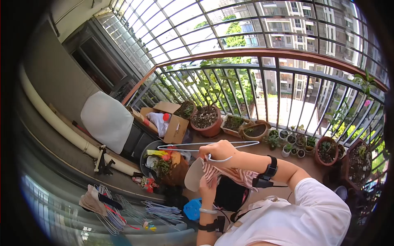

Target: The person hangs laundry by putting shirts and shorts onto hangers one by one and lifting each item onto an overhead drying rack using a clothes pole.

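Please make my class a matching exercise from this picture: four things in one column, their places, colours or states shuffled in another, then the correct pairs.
Things
1. Hanger
2. Cloth
3. Cardboard box
4. Bangle

Descriptions
A. Reddish-brown and white stripes
B. Around the left wrist
C. Pale and thin, in the right hand
D. Flaps open, white bag inside

Pairs: 1-C; 2-A; 3-D; 4-B

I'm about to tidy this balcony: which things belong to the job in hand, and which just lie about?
Job in hand:
thin pale-blue hanger, in the right hand
red-and-white striped cloth, in the left hand

Seemingly just lying about:
brown cardboard box, flaps open
round terracotta plant pot beside it
pile of thin wire hangers, perhaps spares
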A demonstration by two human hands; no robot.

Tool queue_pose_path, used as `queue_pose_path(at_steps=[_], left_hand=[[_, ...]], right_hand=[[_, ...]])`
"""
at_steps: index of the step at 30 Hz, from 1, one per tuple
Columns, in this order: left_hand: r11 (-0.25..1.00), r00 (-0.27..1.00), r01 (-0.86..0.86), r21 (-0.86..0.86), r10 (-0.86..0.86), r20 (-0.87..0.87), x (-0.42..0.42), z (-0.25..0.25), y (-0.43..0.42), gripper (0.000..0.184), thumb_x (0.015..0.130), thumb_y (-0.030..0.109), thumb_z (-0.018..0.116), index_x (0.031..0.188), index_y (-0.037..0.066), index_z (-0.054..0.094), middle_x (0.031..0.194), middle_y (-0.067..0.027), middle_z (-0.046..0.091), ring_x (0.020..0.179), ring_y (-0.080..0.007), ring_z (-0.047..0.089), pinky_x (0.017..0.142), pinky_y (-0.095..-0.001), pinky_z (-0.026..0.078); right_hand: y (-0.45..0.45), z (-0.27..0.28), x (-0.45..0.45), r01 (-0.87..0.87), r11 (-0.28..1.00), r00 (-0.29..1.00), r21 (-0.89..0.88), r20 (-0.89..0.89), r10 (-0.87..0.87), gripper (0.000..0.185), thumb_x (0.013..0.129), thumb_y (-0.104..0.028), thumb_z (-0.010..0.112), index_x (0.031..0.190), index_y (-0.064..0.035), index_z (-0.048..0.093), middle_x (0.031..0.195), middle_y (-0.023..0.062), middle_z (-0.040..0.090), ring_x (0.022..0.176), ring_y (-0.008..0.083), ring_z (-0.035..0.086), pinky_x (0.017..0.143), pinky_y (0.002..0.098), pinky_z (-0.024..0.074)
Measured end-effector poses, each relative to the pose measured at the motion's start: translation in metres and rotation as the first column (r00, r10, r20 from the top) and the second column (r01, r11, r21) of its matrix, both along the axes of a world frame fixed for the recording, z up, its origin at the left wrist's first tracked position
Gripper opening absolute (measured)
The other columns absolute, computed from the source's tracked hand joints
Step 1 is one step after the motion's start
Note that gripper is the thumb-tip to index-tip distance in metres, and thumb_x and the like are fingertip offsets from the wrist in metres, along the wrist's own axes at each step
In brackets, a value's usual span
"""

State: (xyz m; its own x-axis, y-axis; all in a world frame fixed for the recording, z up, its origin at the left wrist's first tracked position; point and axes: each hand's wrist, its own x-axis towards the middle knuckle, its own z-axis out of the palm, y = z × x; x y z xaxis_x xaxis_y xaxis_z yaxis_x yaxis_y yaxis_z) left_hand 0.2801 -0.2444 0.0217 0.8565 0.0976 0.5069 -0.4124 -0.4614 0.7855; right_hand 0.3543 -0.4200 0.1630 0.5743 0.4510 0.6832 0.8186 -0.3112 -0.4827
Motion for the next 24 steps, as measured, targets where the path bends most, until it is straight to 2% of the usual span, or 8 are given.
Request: queue_pose_path(at_steps=[1, 2, 4, 6, 10, 16, 20, 24], left_hand=[[0.959, 0.998, -0.064, 0.277, 0.055, 0.043, -0.001, 0.000, 0.006, 0.025, 0.085, 0.016, 0.061, 0.099, -0.004, 0.058, 0.089, -0.0067, 0.062, 0.079, -0.0119, 0.056, 0.072, -0.0240, 0.045], [0.957, 0.998, -0.056, 0.285, 0.047, 0.038, -0.001, 0.001, 0.013, 0.025, 0.085, 0.016, 0.061, 0.099, -0.004, 0.058, 0.089, -0.0067, 0.062, 0.079, -0.0119, 0.056, 0.072, -0.0240, 0.045], [0.985, 0.957, -0.013, -0.172, -0.037, -0.288, -0.004, 0.022, 0.025, 0.018, 0.086, 0.014, 0.060, 0.088, -0.003, 0.061, 0.081, -0.0033, 0.063, 0.074, -0.0081, 0.055, 0.067, -0.0209, 0.043], [0.944, 0.946, 0.023, -0.330, -0.128, -0.298, 0.004, 0.041, 0.038, 0.013, 0.087, 0.011, 0.058, 0.091, -0.001, 0.059, 0.075, -0.0004, 0.061, 0.065, -0.0046, 0.051, 0.059, -0.0156, 0.037], [0.890, 0.909, 0.129, -0.436, -0.282, -0.306, 0.007, 0.113, 0.041, 0.005, 0.080, 0.000, 0.063, 0.083, -0.002, 0.060, 0.073, -0.0018, 0.061, 0.065, -0.0041, 0.054, 0.058, -0.0162, 0.041], [0.971, 0.927, 0.195, -0.135, -0.228, -0.298, 0.008, 0.208, 0.051, 0.008, 0.078, 0.002, 0.066, 0.080, -0.002, 0.060, 0.068, -0.0006, 0.060, 0.058, -0.0032, 0.052, 0.051, -0.0157, 0.038], [0.940, 0.930, 0.201, -0.276, -0.271, -0.248, -0.002, 0.238, 0.038, 0.008, 0.080, 0.005, 0.065, 0.080, -0.002, 0.060, 0.068, -0.0008, 0.060, 0.057, -0.0035, 0.052, 0.051, -0.0157, 0.039], [0.933, 0.940, 0.180, -0.311, -0.256, -0.224, -0.008, 0.237, 0.047, 0.009, 0.082, 0.006, 0.064, 0.081, -0.002, 0.061, 0.068, 0.0001, 0.059, 0.058, -0.0031, 0.052, 0.052, -0.0161, 0.040]], right_hand=[[-0.007, -0.005, 0.004, -0.014, 1.000, 0.997, 0.026, -0.071, 0.015, 0.016, 0.067, -0.011, 0.061, 0.082, -0.0138, 0.055, 0.072, 0.0058, 0.062, 0.063, 0.0271, 0.060, 0.052, 0.0369, 0.0452], [-0.014, -0.009, 0.007, -0.026, 0.998, 0.989, 0.051, -0.145, 0.033, 0.017, 0.068, -0.015, 0.062, 0.084, -0.0142, 0.056, 0.073, 0.0071, 0.062, 0.065, 0.0283, 0.060, 0.055, 0.0381, 0.0454], [-0.032, -0.007, 0.008, -0.009, 1.000, 0.982, -0.004, -0.186, 0.008, 0.017, 0.066, -0.014, 0.062, 0.083, -0.0137, 0.056, 0.068, 0.0065, 0.060, 0.062, 0.0256, 0.060, 0.054, 0.0357, 0.0451], [-0.051, -0.008, 0.015, -0.050, 0.999, 0.966, 0.004, -0.255, 0.050, 0.019, 0.064, -0.012, 0.064, 0.081, -0.0135, 0.057, 0.064, 0.0040, 0.058, 0.060, 0.0212, 0.059, 0.054, 0.0326, 0.0451], [-0.086, 0.005, 0.022, -0.119, 0.993, 0.918, -0.009, -0.383, 0.107, 0.026, 0.064, -0.025, 0.076, 0.079, -0.0102, 0.061, 0.063, 0.0021, 0.057, 0.060, 0.0138, 0.057, 0.054, 0.0266, 0.0448], [-0.106, 0.022, 0.013, -0.148, 0.985, 0.868, -0.087, -0.488, 0.087, 0.038, 0.069, -0.038, 0.075, 0.081, -0.0045, 0.064, 0.061, 0.0036, 0.056, 0.057, 0.0116, 0.052, 0.052, 0.0263, 0.0408], [-0.095, -0.036, 0.005, -0.462, 0.886, 0.677, 0.039, -0.630, 0.380, 0.035, 0.077, -0.037, 0.069, 0.086, -0.0038, 0.065, 0.065, 0.0040, 0.057, 0.063, 0.0117, 0.052, 0.058, 0.0274, 0.0404], [-0.083, -0.089, -0.002, -0.405, 0.873, 0.604, 0.272, -0.638, 0.478, 0.026, 0.087, -0.030, 0.059, 0.090, -0.0052, 0.063, 0.079, -0.0003, 0.059, 0.076, 0.0078, 0.050, 0.068, 0.0254, 0.0404]])
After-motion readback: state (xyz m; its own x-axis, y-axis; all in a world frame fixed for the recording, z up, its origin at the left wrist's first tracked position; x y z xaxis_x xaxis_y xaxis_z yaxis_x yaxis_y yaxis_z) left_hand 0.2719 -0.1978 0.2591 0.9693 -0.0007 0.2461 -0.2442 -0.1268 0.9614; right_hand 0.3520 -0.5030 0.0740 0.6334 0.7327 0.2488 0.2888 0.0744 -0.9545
